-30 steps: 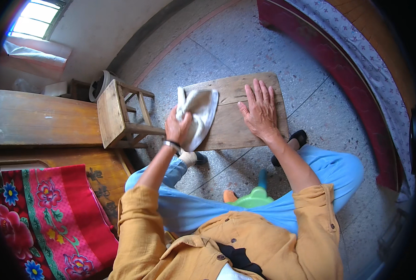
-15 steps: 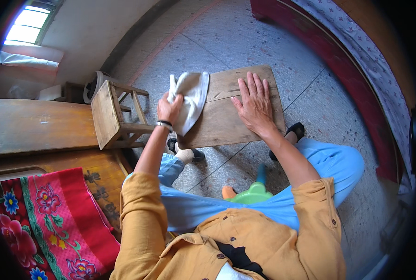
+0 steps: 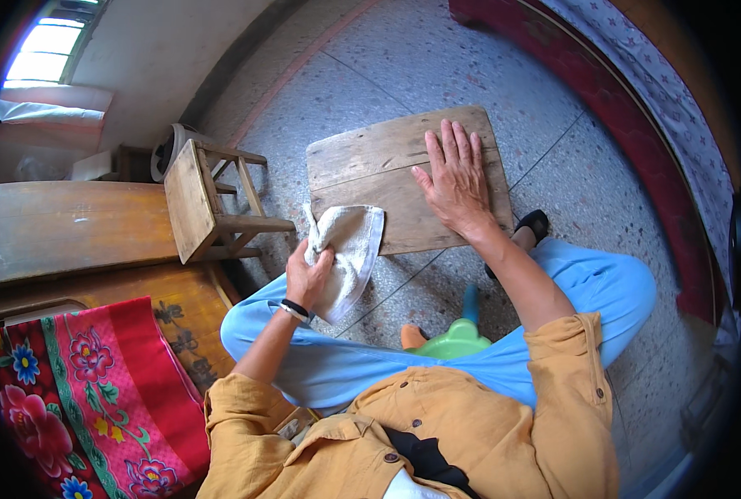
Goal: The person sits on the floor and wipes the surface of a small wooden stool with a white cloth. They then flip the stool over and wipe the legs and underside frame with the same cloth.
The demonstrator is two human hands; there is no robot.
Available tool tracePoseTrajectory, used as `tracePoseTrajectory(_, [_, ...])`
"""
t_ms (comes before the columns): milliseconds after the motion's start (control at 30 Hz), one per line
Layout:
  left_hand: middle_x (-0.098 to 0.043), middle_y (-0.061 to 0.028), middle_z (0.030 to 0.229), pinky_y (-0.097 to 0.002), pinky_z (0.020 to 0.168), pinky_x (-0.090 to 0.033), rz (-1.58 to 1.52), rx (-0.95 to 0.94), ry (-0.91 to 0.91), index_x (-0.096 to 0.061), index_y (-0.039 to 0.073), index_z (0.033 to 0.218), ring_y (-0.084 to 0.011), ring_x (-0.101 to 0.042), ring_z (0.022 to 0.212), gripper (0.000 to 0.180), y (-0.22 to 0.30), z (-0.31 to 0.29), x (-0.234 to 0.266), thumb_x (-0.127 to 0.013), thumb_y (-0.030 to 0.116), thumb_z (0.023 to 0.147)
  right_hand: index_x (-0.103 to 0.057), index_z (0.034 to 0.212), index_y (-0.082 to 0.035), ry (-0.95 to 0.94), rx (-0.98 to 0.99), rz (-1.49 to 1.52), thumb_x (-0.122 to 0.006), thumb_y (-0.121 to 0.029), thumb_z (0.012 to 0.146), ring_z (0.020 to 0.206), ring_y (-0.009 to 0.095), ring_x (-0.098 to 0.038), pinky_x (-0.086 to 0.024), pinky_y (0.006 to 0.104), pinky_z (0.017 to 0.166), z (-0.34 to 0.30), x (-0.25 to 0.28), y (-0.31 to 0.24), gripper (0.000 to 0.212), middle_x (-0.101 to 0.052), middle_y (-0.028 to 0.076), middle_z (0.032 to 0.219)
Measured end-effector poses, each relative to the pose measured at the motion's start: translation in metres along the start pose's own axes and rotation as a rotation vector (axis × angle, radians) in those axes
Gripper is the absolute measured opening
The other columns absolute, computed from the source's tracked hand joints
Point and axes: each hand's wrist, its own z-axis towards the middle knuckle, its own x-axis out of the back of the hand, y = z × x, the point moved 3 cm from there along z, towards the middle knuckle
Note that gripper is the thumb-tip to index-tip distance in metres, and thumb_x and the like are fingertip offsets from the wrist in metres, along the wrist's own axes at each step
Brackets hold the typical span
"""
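A worn wooden tabletop [image 3: 362,166] stands low in front of me, a long seam running across its boards. My right hand [image 3: 458,183] lies flat on its right part, fingers spread. At the near left corner my left hand [image 3: 308,274] grips a white cloth [image 3: 352,249] by its left side. The cloth partly covers that corner and hangs off the near edge toward my knee. What supports the tabletop is hidden beneath it.
To the left stands a small wooden stool [image 3: 195,200] beside a brown wooden cabinet [image 3: 79,229]. A red flowered cloth [image 3: 129,391] drapes over the near left. Below me is a green plastic seat [image 3: 453,343]. A dark red bed board [image 3: 603,108] curves along the right.
My left hand has drawn the white cloth back toward me, from the left side of the tabletop to its near left corner. The right hand stays pressed on the wood.
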Motion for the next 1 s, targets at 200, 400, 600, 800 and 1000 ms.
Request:
tracePoseTrajectory(200, [-0.067,-0.0233,0.079,-0.0416,0.071,-0.05,0.148,-0.067,0.102,-0.066,0.001,0.097,-0.033,-0.067,0.078,0.039,0.023,0.096,0.002,-0.063,0.034,0.078,-0.042,0.132,0.003,0.003,0.003,0.0,-0.052,-0.036,0.091,0.136,0.038,-0.027,-0.014,0.0522,0.113,0.001,0.003,-0.002,0.057,-0.035,0.025,0.142])
tracePoseTrajectory(400, [-0.068,-0.0219,0.08,-0.0414,0.071,-0.05,0.098,-0.117,0.25,-0.066,0.001,0.098,-0.0318,-0.067,0.079,0.041,0.039,0.117,-0.003,-0.063,0.036,0.078,-0.042,0.133,0.002,0.008,0.003,0.011,-0.052,-0.037,0.091,0.136,0.038,-0.026,-0.014,0.0517,0.113,0.001,0.002,-0.001,0.058,-0.035,0.025,0.142])
tracePoseTrajectory(600, [-0.062,-0.0026,0.076,-0.0273,0.065,-0.046,0.034,-0.091,0.048,-0.063,-0.002,0.098,-0.0079,-0.053,0.072,0.029,0.001,0.034,-0.001,-0.059,0.024,0.087,-0.042,0.133,0.002,0.011,0.003,0.004,-0.052,-0.038,0.091,0.136,0.038,-0.027,-0.014,0.0513,0.113,0.0,0.0,0.0,0.06,-0.034,0.026,0.143])
tracePoseTrajectory(800, [-0.059,0.0017,0.075,-0.0246,0.065,-0.044,-0.007,-0.004,-0.066,-0.063,-0.004,0.091,-0.0064,-0.049,0.073,0.029,-0.002,0.031,0.006,-0.061,0.025,0.088,-0.042,0.134,0.002,0.009,0.017,-0.02,-0.052,-0.038,0.09,0.136,0.038,-0.027,-0.015,0.052,0.113,-0.001,-0.002,0.0,0.06,-0.035,0.026,0.142])
tracePoseTrajectory(1000, [-0.063,-0.0017,0.077,-0.0283,0.06,-0.046,-0.186,0.055,0.04,-0.067,-0.002,0.092,-0.0096,-0.055,0.067,0.038,0.016,0.113,0.001,-0.065,0.034,0.083,-0.044,0.133,0.0,0.0,-0.004,0.048,-0.053,-0.035,0.09,0.136,0.038,-0.028,-0.017,0.0513,0.112,0.003,-0.005,0.004,0.055,-0.035,0.026,0.143])
